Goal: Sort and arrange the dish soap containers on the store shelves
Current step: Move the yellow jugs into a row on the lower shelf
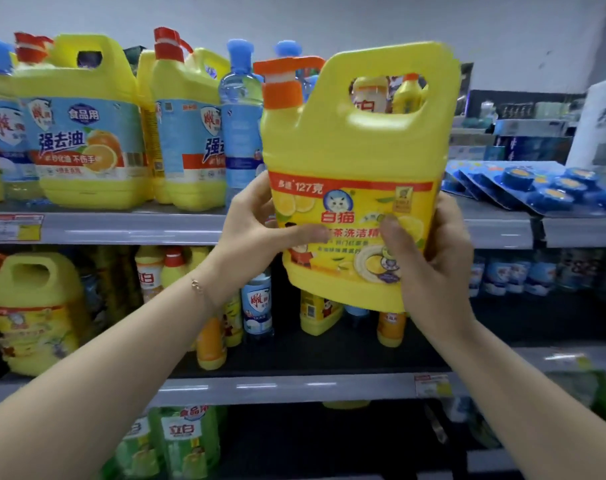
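Note:
A big yellow dish soap jug (357, 140) with an orange cap and a lemon label hangs upright in the air in front of the top shelf (121, 228). My left hand (256, 223) grips its lower left side, thumb across the label. My right hand (429, 258) grips the lower right side and corner. On the top shelf to the left stand two yellow jugs with blue labels (87, 133) and clear blue bottles (241, 126). Behind the held jug the shelf is hidden.
The middle shelf (294, 386) holds a yellow jug (28, 306) at the left and several small yellow and orange bottles (209, 341). Blue blister packs (543, 188) lie on the top shelf at right. Green bottles (183, 441) stand on the lowest shelf.

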Demonstrator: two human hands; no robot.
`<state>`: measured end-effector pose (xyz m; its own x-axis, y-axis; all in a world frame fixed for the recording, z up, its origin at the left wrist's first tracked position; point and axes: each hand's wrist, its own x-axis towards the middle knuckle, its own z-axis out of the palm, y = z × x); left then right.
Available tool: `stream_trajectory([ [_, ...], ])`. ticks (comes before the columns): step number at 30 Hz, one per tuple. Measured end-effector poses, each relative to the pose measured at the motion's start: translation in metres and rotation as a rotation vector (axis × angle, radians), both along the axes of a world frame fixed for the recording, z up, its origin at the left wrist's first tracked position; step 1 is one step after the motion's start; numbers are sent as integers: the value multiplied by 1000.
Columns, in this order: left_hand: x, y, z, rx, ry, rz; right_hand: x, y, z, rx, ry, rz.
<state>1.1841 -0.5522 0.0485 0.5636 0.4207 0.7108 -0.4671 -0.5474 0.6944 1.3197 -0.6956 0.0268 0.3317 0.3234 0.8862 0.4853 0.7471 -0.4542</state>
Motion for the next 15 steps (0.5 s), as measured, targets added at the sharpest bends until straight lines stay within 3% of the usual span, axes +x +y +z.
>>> stream_trajectory([
  [7,-73,23,-53,-122,36,93,-39,44,-47,-174,-115,211],
  [15,-158,77,-112,-258,196,259,-101,108,-123,-363,-141,246],
])
